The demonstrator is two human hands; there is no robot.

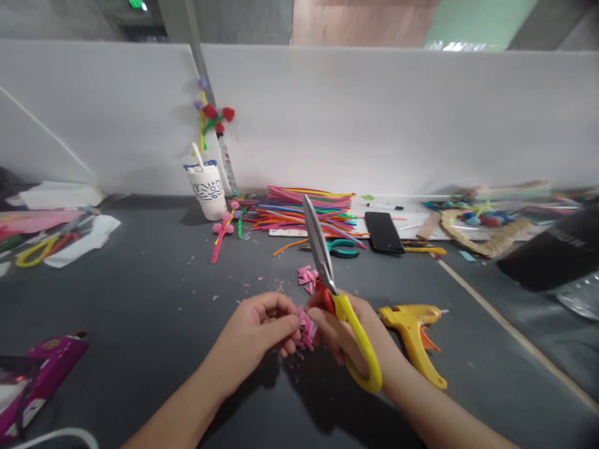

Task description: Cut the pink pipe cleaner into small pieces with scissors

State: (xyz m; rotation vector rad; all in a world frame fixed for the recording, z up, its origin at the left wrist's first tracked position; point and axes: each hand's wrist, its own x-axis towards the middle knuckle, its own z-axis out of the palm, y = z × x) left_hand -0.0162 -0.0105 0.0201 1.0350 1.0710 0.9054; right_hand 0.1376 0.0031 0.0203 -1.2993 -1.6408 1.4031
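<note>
**Pink piece pinched between both hands, scissors in the right**

We see the left hand (262, 330) curled in, its thumb and fingertips drawn narrow and pinched on a small pink piece (306, 328). The piece sits just above the table (140, 299), in the gap between the two hands, and fuzzy pink bits stick out below the fingertips. From the other side, the thumb and forefinger of the right hand (344, 340) touch the same piece, so it is held at both ends.

The right hand also grips the scissors (327, 280). Its other fingers pass through the yellow handle loop, which hangs down by the wrist. The blades are closed together and point up and away from us, well clear of the pink piece.

Just beyond the hands we find a little heap of pink scraps (306, 276) on the table. A yellow glue gun (412, 330) lies just right of the right hand, not touching it. Farther back lie a pile of pipe cleaners (304, 209), a black phone (384, 232) and a white cup (207, 190).
</note>
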